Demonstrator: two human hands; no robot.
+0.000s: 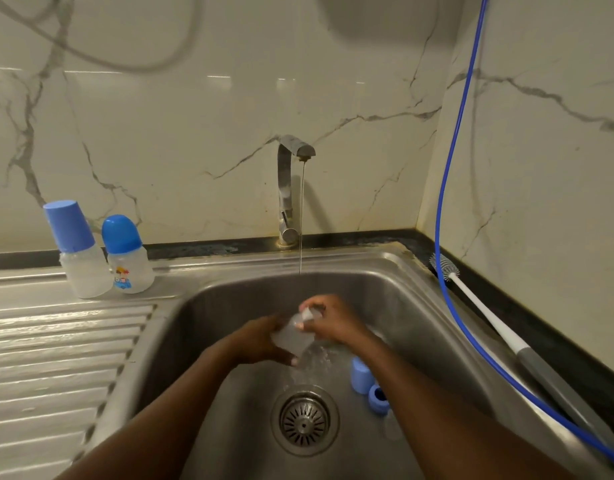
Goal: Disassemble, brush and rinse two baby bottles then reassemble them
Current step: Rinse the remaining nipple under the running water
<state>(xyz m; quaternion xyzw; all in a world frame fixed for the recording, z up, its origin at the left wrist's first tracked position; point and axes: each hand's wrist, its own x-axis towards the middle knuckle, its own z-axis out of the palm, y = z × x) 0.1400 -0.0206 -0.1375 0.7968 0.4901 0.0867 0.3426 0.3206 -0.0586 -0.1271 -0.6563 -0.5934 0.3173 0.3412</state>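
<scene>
A blue cap (361, 375) and blue ring (379, 400) lie in the sink (229, 306) beside my right wrist. My left hand (260, 341) grips a clear bottle body (293, 336); my right hand (333, 323) pinches its neck (blurred). Farther off, well left, two capped bottles (127, 256) stand on the bench (56, 341).

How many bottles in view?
3. Tall-capped clear plastic bottle and dome-capped clear plastic bottle on steel drainboard; uncapped clear bottle gripped by left hand and right hand. Arms may hide more.
</scene>
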